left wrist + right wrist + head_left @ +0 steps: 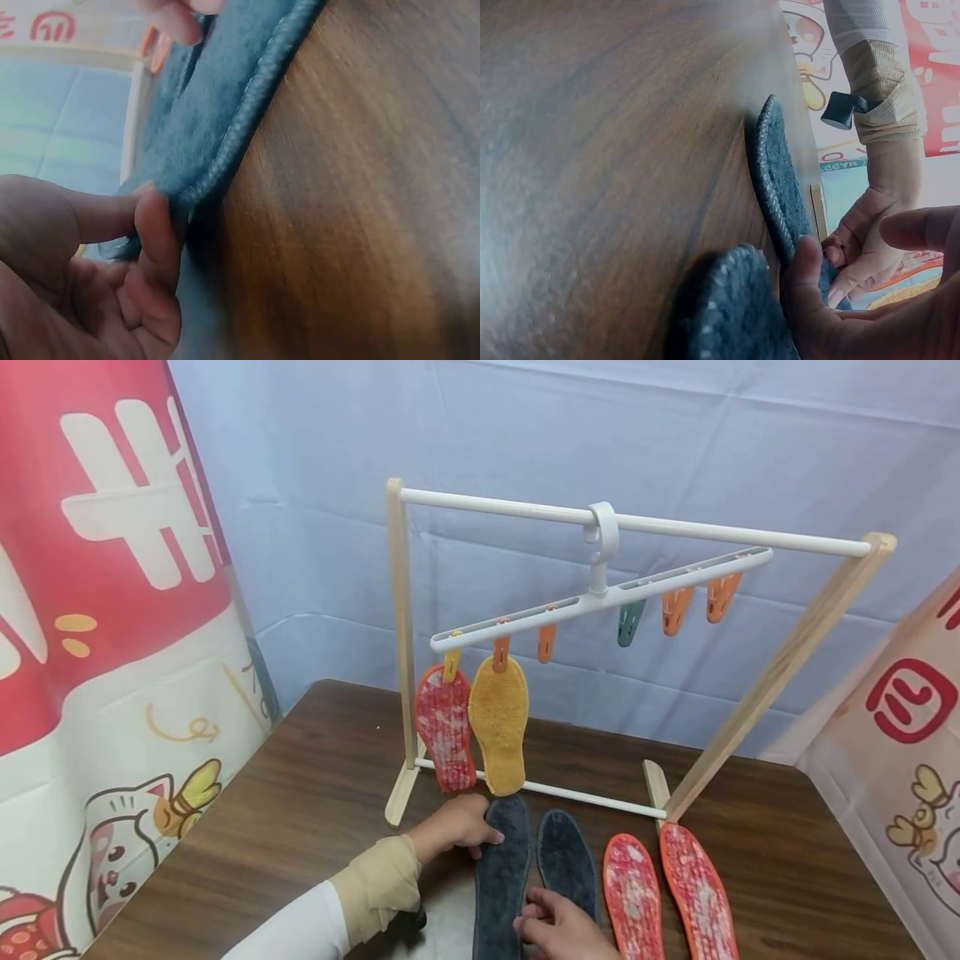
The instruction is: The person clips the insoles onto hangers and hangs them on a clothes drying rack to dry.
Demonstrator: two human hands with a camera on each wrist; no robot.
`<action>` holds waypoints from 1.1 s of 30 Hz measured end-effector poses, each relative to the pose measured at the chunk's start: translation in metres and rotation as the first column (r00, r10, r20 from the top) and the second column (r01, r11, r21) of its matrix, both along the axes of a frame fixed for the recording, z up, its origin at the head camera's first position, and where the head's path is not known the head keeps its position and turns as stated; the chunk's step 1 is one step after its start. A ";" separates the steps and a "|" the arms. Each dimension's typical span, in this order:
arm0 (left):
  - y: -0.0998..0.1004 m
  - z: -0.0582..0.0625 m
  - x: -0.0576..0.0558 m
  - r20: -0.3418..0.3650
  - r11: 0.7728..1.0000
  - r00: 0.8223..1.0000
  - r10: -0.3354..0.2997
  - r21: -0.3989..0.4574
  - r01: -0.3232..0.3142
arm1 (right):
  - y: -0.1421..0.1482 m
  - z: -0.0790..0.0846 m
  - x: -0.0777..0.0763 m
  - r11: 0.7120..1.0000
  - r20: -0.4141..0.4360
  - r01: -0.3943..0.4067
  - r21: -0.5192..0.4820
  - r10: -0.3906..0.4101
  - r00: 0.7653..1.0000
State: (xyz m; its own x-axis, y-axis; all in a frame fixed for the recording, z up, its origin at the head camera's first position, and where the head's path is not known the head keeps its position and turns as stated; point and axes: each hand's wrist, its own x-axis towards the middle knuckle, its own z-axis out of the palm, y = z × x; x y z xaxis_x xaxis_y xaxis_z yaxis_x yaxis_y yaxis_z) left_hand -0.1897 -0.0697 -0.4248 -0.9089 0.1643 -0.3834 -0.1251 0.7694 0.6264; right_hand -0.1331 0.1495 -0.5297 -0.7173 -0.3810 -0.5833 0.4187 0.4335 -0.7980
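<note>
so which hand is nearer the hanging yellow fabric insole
Left. In the head view, the left hand is just below and left of the yellow fabric insole; the right hand is farther down.

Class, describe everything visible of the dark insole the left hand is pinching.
The dark insole is long and blue-grey, with a fuzzy, felt-like face and stitched edging. It points away from the person, left of a similar insole. The left hand pinches it near its far end; the right hand is at its right edge, contact unclear.
</note>
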 end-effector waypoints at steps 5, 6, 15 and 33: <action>-0.008 -0.006 0.000 0.104 0.976 0.995 0.012 0.216 -0.034 | 0.002 0.005 0.003 0.999 -0.013 -0.015 -0.037 0.014 1.000; -0.009 -0.007 0.000 0.118 0.971 0.993 0.008 0.237 -0.036 | -0.001 0.019 0.008 0.999 -0.030 -0.018 -0.028 0.017 0.999; -0.009 -0.004 0.004 0.196 0.941 0.980 0.028 0.327 -0.092 | -0.005 0.044 0.024 0.998 -0.099 -0.041 -0.045 0.037 0.994; -0.009 -0.001 0.017 0.149 0.969 0.987 -0.055 0.246 0.016 | 0.006 0.001 0.015 0.988 -0.015 -0.129 -0.083 0.129 0.992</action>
State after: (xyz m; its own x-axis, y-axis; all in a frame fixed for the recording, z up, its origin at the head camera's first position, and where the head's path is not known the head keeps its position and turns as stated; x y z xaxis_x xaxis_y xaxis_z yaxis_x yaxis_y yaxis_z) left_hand -0.1726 -0.0791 -0.4262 -0.8339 0.3010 -0.4625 -0.2101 0.6018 0.7705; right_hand -0.1182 0.1556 -0.5290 -0.6643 -0.5177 -0.5392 0.3559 0.4153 -0.8372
